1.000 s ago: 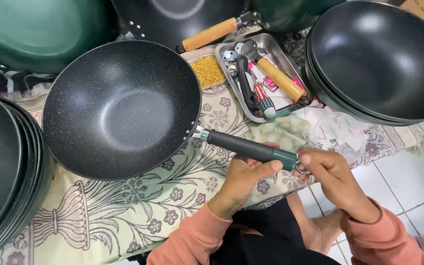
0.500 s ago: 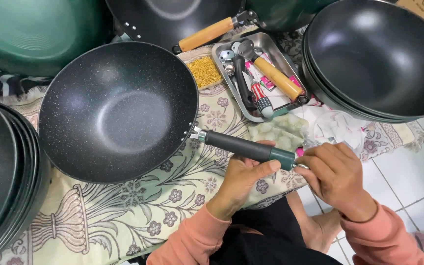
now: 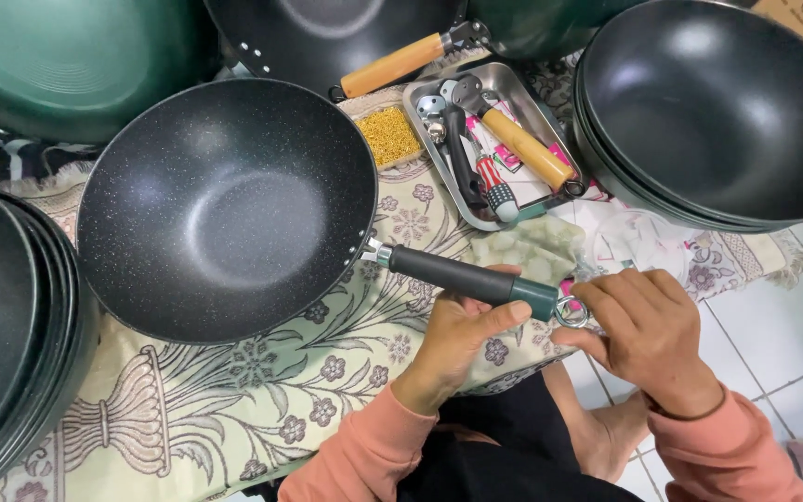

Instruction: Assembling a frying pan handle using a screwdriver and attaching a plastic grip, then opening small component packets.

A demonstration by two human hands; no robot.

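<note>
A speckled black wok (image 3: 225, 209) lies on the patterned cloth (image 3: 234, 409) that covers the surface, its bowl at about 9 o'clock of centre and its dark green handle (image 3: 471, 277) running out toward 4 o'clock. The handle is already seated on the wok's rim by a metal collar. It is gripped from below by the left hand (image 3: 462, 339), whose thumb is laid along its side. The right hand (image 3: 648, 339) is closed with its fingertips pinched on the metal hanging ring (image 3: 571, 311) at the handle's end; whether the ring is fully fastened cannot be told. By that, the handle appears fitted and only its end piece is being worked.

At 1 o'clock of the wok a steel tray (image 3: 439, 163) is set, in which wooden-handled tools and a screwdriver are kept. Beside the tray, a small heap of brass screws (image 3: 388, 137) is seen. A stack of bare black woks (image 3: 713, 112) without handles is placed at 2 o'clock, another stack (image 3: 2, 325) at 9 o'clock, and a green wok (image 3: 67, 56) at 11 o'clock, so further pans seem left to be fitted.
</note>
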